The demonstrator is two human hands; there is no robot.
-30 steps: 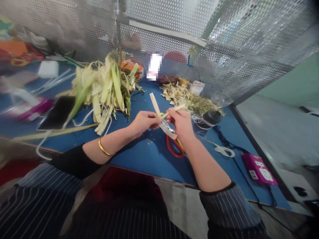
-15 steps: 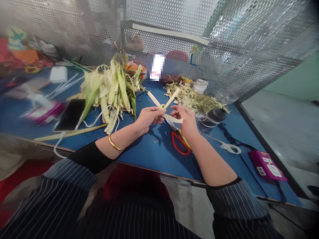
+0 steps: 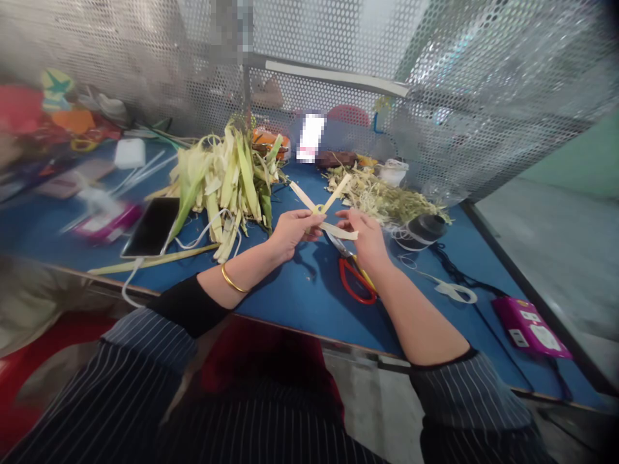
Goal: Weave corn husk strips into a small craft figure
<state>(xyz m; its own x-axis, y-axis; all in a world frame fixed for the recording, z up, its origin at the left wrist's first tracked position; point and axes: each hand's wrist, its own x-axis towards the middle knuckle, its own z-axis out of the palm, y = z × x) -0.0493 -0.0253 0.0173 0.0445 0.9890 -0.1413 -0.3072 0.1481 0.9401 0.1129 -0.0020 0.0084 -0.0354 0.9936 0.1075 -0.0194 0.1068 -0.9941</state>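
My left hand (image 3: 296,233) pinches the crossing of several pale husk strips (image 3: 337,194), whose ends fan outward. Close on its right, my right hand (image 3: 363,235) has curled fingers beside the lower strip (image 3: 342,232); whether they grip it is unclear. Scissors with red and yellow handles (image 3: 356,281) lie on the blue table (image 3: 300,303) just below my right hand. A big bundle of green and pale husks (image 3: 227,174) is behind my left hand. Shredded husk scraps (image 3: 382,193) are piled behind my right hand.
A black phone (image 3: 151,227) with a white cable lies left. To the right are a dark spool (image 3: 426,229), a white tape loop (image 3: 456,292) and a purple power strip (image 3: 532,327). A perforated metal screen (image 3: 319,84) stands at the back, with a lit phone (image 3: 310,137) near it.
The whole view has shifted slightly, so things appear a little further right and lower. My hands and the strips keep nearly the same pose.
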